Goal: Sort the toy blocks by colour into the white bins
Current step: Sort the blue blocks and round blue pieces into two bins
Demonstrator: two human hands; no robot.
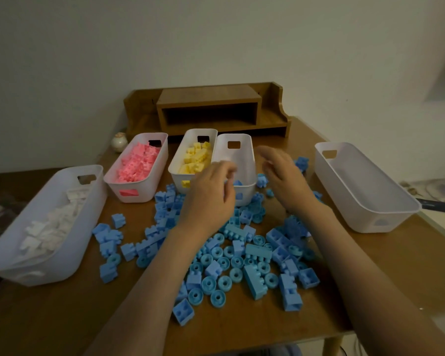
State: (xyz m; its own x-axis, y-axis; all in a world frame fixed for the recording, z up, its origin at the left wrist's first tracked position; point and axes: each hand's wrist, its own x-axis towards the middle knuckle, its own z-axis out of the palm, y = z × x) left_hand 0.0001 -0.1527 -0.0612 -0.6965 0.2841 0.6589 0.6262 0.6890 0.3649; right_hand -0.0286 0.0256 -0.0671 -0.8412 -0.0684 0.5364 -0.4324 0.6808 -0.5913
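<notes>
Nearest us on the table (62, 317) lies a loose heap of blue blocks (252, 253), bricks and round wheel-like pieces mixed, spreading between our forearms. At the left edge a bin (70, 253) holds white blocks (52, 227). Past the heap our left hand (208, 199) hovers at the near end of the middle bin (244, 155), fingers loosely bent and blurred, thumb apart, grasping nothing we can see. One blue block (238, 182) lies in that bin just beyond the fingertips. Our right hand (285, 181) hangs beside the same bin, released, fingers relaxed. Touching the middle bin on its left is the yellow bin (176, 176); further left is the pink bin (139, 194). A fifth bin (365, 191) stands well apart at the right. Behind them are a small jar (118, 142) and a wooden shelf (208, 109).
</notes>
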